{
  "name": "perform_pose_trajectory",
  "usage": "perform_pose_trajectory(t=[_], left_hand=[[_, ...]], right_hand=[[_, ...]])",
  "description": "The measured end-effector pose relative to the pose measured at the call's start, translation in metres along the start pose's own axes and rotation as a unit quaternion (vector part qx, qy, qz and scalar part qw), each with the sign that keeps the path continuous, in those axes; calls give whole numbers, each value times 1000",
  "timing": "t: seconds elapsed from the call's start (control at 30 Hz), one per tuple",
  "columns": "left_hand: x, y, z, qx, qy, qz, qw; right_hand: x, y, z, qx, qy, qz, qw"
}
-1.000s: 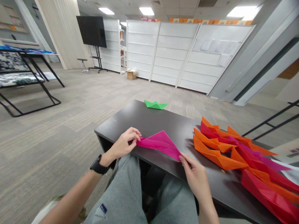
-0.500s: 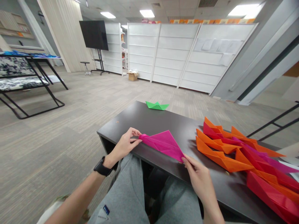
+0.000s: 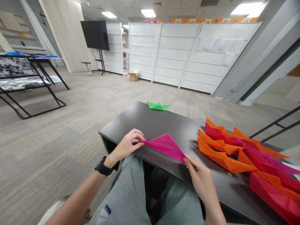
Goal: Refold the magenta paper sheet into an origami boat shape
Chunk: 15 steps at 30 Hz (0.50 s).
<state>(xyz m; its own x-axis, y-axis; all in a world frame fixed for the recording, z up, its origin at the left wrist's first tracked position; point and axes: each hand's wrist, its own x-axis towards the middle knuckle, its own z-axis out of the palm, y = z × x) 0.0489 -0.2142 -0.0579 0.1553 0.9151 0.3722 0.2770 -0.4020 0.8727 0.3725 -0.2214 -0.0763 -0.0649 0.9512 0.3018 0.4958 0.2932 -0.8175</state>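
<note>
A folded sheet of magenta paper (image 3: 165, 147) stretches between my two hands, just above the near edge of the dark table (image 3: 131, 115). Its middle rises to a peak, and the left part is narrow and creased. My left hand (image 3: 131, 142) pinches the left tip between thumb and fingers. The right corner is gripped by my right hand (image 3: 199, 172), thumb on top. To the right lie several folded paper boats: an orange boat (image 3: 225, 157) is nearest my right hand, with a red boat (image 3: 272, 193) closer to me. A green paper boat (image 3: 158, 106) sits at the far edge.
My legs in grey trousers (image 3: 128, 193) are under the table's near edge. A patterned chair (image 3: 23, 82) with a black frame stands at left. Farther off are a screen on a stand (image 3: 95, 35), a stool (image 3: 86, 64), a cardboard box (image 3: 134, 76) and white panels (image 3: 178, 53).
My left hand has shifted slightly right along the paper's left end, which now looks narrower and more tightly pinched. The paper's peak sits slightly lower. My right hand keeps its hold.
</note>
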Motion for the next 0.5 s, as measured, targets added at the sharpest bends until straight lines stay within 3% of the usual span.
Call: perform_pose_trajectory(t=[0.23,0.5], left_hand=[[-1,1,-1,-26,1,1,1000],[1,3,-4,38,-16,21,999]], right_hand=[[0,1,0,-7,-5,4,1000],[0,-1,0,0,-3,6,1000]])
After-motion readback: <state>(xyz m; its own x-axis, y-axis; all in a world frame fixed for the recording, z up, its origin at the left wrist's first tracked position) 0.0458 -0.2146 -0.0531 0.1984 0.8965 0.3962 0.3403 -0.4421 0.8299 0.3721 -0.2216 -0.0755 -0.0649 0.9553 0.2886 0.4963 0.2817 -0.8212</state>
